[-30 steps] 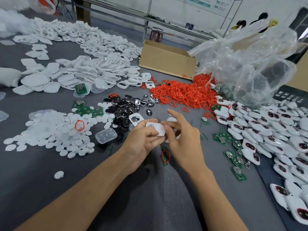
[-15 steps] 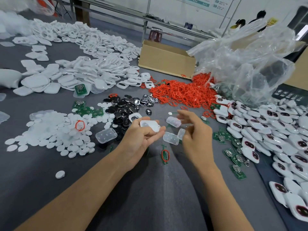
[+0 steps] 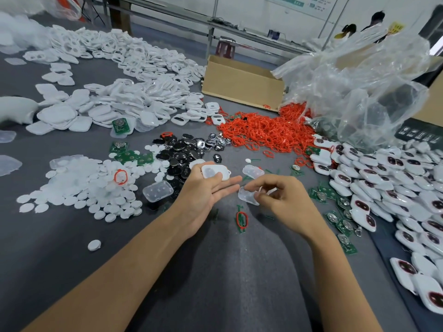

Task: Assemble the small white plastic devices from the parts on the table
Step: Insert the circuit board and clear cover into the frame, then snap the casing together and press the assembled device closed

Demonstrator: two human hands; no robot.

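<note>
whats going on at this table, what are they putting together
A person is assembling small white devices by hand. The left hand holds a white shell under its thumb. The right hand pinches a clear plastic cover close by, not yet fitted to the shell. On the grey table around them lie piles of red rings, white discs and white units with dark windows.

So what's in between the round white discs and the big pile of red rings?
A heap of black and silvery parts, with green circuit boards on the side nearer the white discs. The head view shows it.
</note>
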